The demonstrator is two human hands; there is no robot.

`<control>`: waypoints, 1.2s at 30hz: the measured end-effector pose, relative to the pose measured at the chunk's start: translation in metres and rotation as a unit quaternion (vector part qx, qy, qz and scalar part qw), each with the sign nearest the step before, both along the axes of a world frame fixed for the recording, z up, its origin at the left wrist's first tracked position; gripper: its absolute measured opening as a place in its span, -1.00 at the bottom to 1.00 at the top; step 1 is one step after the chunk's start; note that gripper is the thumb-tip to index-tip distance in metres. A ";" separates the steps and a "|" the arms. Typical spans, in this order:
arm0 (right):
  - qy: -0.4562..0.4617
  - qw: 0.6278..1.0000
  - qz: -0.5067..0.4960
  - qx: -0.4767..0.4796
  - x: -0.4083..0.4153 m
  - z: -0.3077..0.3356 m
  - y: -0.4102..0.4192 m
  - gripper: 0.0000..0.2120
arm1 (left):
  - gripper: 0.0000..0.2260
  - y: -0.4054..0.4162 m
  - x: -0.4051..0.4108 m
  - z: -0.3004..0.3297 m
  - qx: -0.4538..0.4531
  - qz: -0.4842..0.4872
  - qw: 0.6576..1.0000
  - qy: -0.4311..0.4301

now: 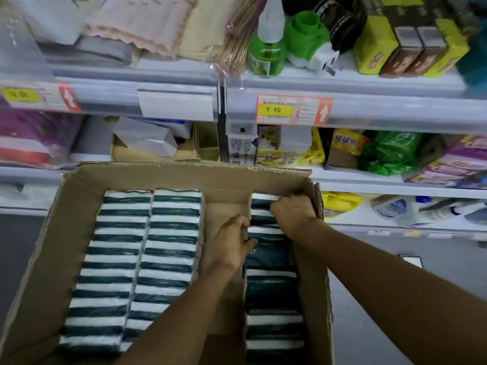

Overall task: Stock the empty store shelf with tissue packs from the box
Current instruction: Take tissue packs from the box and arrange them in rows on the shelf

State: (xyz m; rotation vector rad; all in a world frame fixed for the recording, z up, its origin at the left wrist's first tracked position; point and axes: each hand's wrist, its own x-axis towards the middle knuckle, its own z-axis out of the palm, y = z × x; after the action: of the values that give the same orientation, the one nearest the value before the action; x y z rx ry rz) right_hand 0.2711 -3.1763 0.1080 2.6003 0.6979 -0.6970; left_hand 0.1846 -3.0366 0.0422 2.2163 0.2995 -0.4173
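A large open cardboard box (79, 206) sits below me, packed with dark green and white tissue packs in three columns. The two left columns (137, 259) look full. Between them and the right column (271, 293) is an empty gap showing the box floor. My left hand (232, 243) grips the left side of the upper packs in the right column. My right hand (292, 209) is closed over the same packs from the far right, near the box's back corner. The packs still lie in the column.
Store shelves (369, 111) run across the back with price labels on their rails. Green bottles (266, 54), boxes and cloths fill the top shelf. A tray with white boxes (147, 139) and bagged goods stands on the middle shelf. Grey floor lies to the right.
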 end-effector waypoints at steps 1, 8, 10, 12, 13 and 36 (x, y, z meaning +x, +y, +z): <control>0.000 1.000 -0.003 -0.003 0.001 -0.001 0.000 -0.76 | -0.69 0.001 0.000 0.000 0.005 -0.009 1.000 0.000; -0.044 0.994 0.020 0.098 -0.007 0.024 -0.009 -0.74 | -0.67 0.024 -0.007 0.037 -0.031 0.020 0.999 0.000; -0.039 0.983 -0.034 0.176 -0.013 0.049 -0.013 -0.76 | -0.71 0.035 -0.010 0.056 -0.053 0.053 0.997 -0.005; -0.023 0.954 -0.123 0.271 -0.018 0.074 -0.017 -0.82 | -0.75 0.047 -0.014 0.079 -0.087 0.090 0.992 -0.016; -0.008 0.933 -0.166 0.319 -0.020 0.085 -0.020 -0.83 | -0.78 0.053 -0.016 0.090 -0.104 0.108 0.988 -0.026; -0.049 0.740 -0.146 0.655 -0.042 0.370 -0.216 -0.72 | -0.85 -0.089 0.002 0.401 -0.137 0.033 0.956 -0.258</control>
State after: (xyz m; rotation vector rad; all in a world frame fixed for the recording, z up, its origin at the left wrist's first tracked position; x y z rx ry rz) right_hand 0.2293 -3.3926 0.4784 4.0613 0.9674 -0.0099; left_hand 0.1864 -3.1256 0.4436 1.9495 0.0280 0.1559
